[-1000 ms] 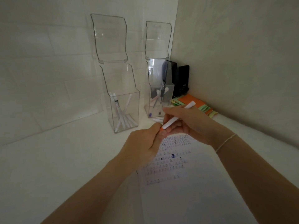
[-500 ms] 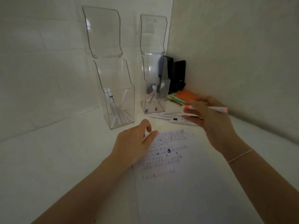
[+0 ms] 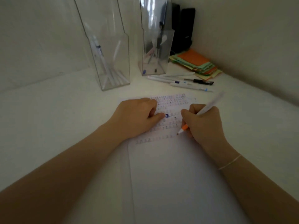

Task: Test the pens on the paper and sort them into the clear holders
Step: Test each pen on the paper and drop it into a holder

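Note:
A sheet of paper (image 3: 178, 175) with rows of small test marks lies on the white table. My right hand (image 3: 203, 123) grips a white pen with an orange collar (image 3: 208, 107), its tip down on the paper at the end of the lowest row. My left hand (image 3: 137, 117) rests on the paper's upper left with curled fingers, holding nothing. Two clear holders stand behind: the left holder (image 3: 111, 62) has several white pens, the right holder (image 3: 155, 50) has a few pens. Several loose pens (image 3: 182, 82) lie on the table beside the right holder.
A stack of orange, green and yellow sticky notes (image 3: 195, 63) lies in the corner by the right wall. Two black objects (image 3: 186, 28) stand behind the right holder. Walls close off the back and right.
The cap came off the orange pen, my right hand turned it and brought its tip down to the paper. My left hand settled on the sheet. The view tilted down.

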`<control>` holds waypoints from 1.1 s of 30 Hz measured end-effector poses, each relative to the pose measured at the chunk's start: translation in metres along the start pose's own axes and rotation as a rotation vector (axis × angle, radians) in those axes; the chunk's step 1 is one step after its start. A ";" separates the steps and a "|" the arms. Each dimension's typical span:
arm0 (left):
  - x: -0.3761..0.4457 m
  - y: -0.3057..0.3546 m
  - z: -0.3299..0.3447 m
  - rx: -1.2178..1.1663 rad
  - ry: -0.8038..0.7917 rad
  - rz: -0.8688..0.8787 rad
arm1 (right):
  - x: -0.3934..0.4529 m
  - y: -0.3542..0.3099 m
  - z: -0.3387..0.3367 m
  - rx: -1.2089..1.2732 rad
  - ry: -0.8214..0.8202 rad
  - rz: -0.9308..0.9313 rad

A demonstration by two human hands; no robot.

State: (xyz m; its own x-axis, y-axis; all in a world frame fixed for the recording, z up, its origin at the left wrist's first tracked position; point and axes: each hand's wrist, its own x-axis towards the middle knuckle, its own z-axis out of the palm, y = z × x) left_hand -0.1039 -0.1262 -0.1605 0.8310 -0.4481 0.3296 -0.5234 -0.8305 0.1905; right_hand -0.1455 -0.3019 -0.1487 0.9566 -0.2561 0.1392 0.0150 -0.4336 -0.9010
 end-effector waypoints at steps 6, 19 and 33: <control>0.000 0.000 0.001 0.010 0.000 0.003 | -0.001 -0.002 0.002 -0.010 -0.005 -0.025; 0.000 0.001 -0.001 0.025 0.012 0.013 | -0.001 -0.002 0.002 -0.013 0.005 -0.046; 0.000 0.003 -0.003 0.026 -0.003 0.000 | -0.002 -0.002 0.001 0.045 -0.030 -0.020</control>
State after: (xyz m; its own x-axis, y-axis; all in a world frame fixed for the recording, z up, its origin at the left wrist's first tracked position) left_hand -0.1064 -0.1275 -0.1570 0.8314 -0.4492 0.3271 -0.5185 -0.8388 0.1659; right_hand -0.1472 -0.2993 -0.1478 0.9644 -0.2211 0.1453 0.0466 -0.3989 -0.9158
